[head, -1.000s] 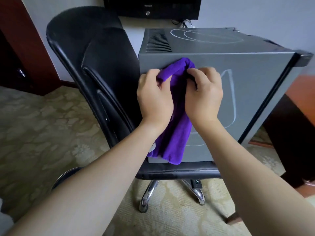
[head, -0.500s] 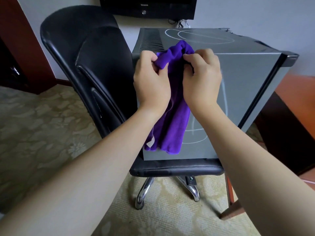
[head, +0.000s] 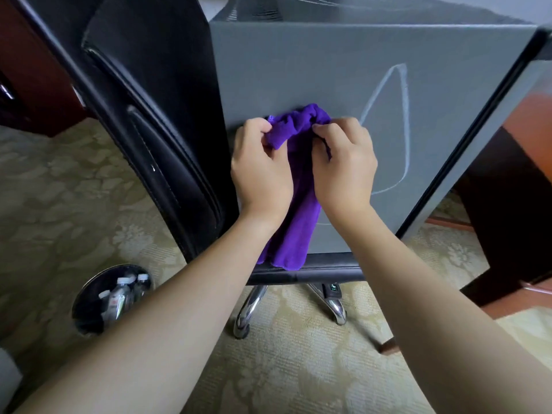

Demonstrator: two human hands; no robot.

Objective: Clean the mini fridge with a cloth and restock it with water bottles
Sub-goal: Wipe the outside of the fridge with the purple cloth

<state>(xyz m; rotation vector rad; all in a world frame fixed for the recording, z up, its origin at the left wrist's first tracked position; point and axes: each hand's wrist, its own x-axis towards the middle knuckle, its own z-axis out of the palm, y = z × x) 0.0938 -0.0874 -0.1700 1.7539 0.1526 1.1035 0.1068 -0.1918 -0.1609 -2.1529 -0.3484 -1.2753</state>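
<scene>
Currently, small clear plastic water bottles [head: 122, 294] wait in a round black bin [head: 89, 306] on the floor, left. The grey metal mini fridge [head: 298, 70] stands on the black leather chair [head: 155, 138] seat, raised for wiping. Left hand [head: 260, 171] and right hand [head: 343, 168], knuckles outward, each pinch the bunched purple microfibre cloth [head: 294, 231] against the fridge's side panel; its tail hangs to the seat's front edge.
</scene>
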